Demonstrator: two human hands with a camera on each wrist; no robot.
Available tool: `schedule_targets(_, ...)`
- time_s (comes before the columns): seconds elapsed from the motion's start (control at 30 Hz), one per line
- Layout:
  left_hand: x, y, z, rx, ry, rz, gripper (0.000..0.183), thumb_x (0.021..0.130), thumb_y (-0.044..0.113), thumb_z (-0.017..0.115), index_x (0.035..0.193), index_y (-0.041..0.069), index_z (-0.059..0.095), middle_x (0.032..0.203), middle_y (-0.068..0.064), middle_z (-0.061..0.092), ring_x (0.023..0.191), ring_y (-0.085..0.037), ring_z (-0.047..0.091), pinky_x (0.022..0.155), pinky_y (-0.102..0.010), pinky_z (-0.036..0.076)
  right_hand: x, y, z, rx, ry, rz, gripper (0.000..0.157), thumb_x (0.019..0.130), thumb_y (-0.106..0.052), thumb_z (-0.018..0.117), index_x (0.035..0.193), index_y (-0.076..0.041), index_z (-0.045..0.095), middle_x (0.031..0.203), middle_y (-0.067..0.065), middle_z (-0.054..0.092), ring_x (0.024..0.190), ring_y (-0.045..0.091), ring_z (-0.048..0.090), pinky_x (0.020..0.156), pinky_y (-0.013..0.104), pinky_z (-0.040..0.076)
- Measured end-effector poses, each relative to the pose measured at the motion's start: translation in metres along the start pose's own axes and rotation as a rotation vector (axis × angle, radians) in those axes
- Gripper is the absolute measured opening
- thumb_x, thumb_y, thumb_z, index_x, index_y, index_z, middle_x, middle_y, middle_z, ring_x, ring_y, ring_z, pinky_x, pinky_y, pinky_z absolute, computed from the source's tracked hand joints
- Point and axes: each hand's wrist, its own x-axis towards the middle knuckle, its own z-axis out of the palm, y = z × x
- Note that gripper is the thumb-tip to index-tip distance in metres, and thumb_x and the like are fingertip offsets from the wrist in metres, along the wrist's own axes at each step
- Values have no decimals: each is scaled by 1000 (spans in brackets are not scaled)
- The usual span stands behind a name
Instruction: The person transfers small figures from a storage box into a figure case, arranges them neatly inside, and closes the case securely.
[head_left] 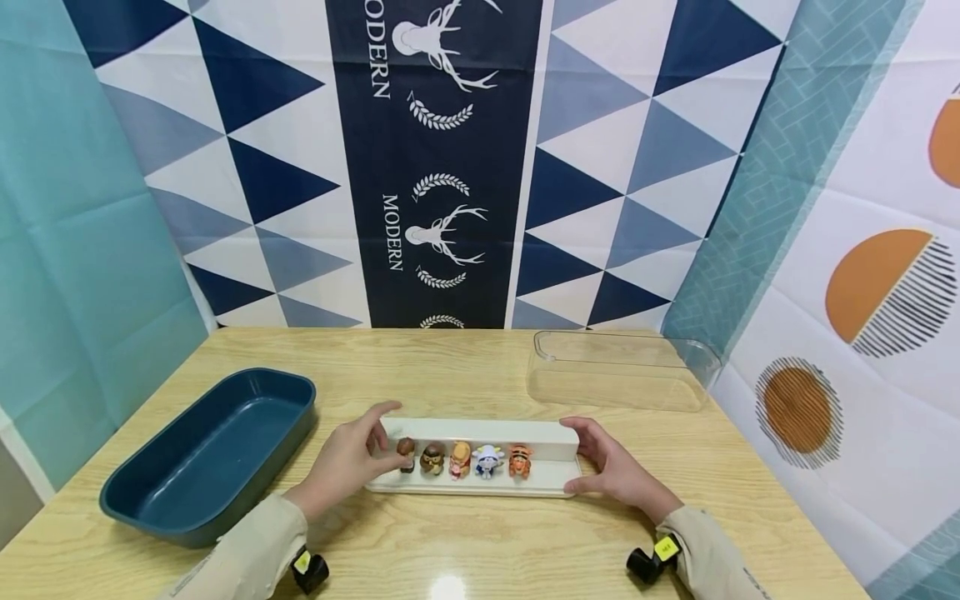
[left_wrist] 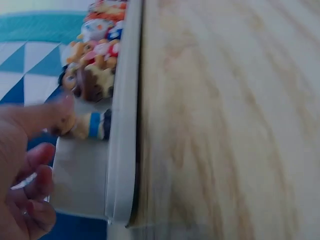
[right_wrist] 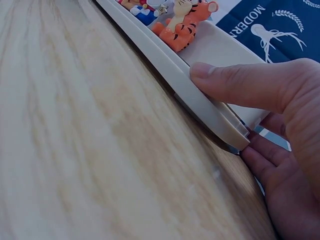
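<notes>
A long white display stand with a raised back step lies on the table. Several small figurines stand in a row on it: a brown-haired figure at the left, an owl, a yellow-and-pink figure, a white-and-blue figure and an orange tiger. My left hand is at the stand's left end, thumb at the brown-haired figure's head, fingers spread apart from it; whether the thumb touches is unclear. My right hand grips the right end, thumb on the front rim and fingers around the end.
A dark blue tub sits on the left of the wooden table. At the back right lies a clear plastic cover. Patterned cloth hangs behind the table and along its sides.
</notes>
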Motion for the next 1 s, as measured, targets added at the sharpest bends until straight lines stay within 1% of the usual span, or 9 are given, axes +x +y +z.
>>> schedule_targets(0.13,-6,-11,-1,-127,57,-70,103,66,26,95,150,11,37,108,-1,54,89,-19,50,65,-31,45,0,0,0,-3,-1,2,91,73,0,85,145,12,30,139,32,44,121,2,52,100,16,40)
schedule_targets(0.27,-15,-25,-1,-225,108,-94,118,61,21,98,153,4,26,126,-18,45,111,-36,45,81,-46,48,0,-1,1,-4,2,11,91,73,1,85,145,12,30,140,34,43,122,1,51,100,15,39)
schedule_targets(0.37,-20,-34,-2,-319,83,-142,123,63,14,96,156,3,16,134,-26,38,120,-46,41,91,-56,46,-1,-1,2,3,2,17,91,73,1,85,145,12,30,140,35,42,122,0,51,100,15,39)
schedule_targets(0.47,-21,-38,-4,-469,4,-222,130,64,5,94,158,5,3,142,-31,30,131,-51,34,103,-60,39,0,-2,2,6,2,18,92,73,1,85,145,12,29,141,35,41,122,0,51,100,15,39)
schedule_targets(0.53,-22,-40,-4,-554,-36,-271,135,64,0,93,158,7,-3,146,-33,26,136,-52,30,108,-59,34,0,-2,2,1,5,17,91,73,0,85,145,11,30,141,35,41,122,0,51,100,15,39)
schedule_targets(0.6,-22,-42,-4,-623,-62,-292,137,63,-6,91,158,7,-7,148,-34,24,137,-52,29,110,-55,33,0,-2,2,-4,6,17,90,73,0,85,145,10,31,141,34,41,122,0,51,100,15,39)
schedule_targets(0.8,-22,-49,-4,-680,-129,-214,132,63,-18,84,157,-1,-7,144,-38,30,134,-52,33,107,-33,39,0,0,1,-14,14,14,91,73,0,85,145,10,31,141,33,41,123,-1,50,100,14,39)
schedule_targets(0.87,-23,-49,-6,-675,-150,-210,131,63,-19,83,156,-2,-6,143,-39,30,134,-52,33,108,-32,39,0,0,1,-16,14,11,91,73,0,85,145,11,31,141,33,42,123,-1,50,100,14,39)
schedule_targets(1.0,-24,-49,-6,-674,-159,-235,128,63,-20,82,157,-2,-3,145,-39,30,135,-52,32,109,-38,37,0,1,1,-21,9,6,90,73,0,85,145,9,32,140,34,41,123,-1,50,101,14,38)
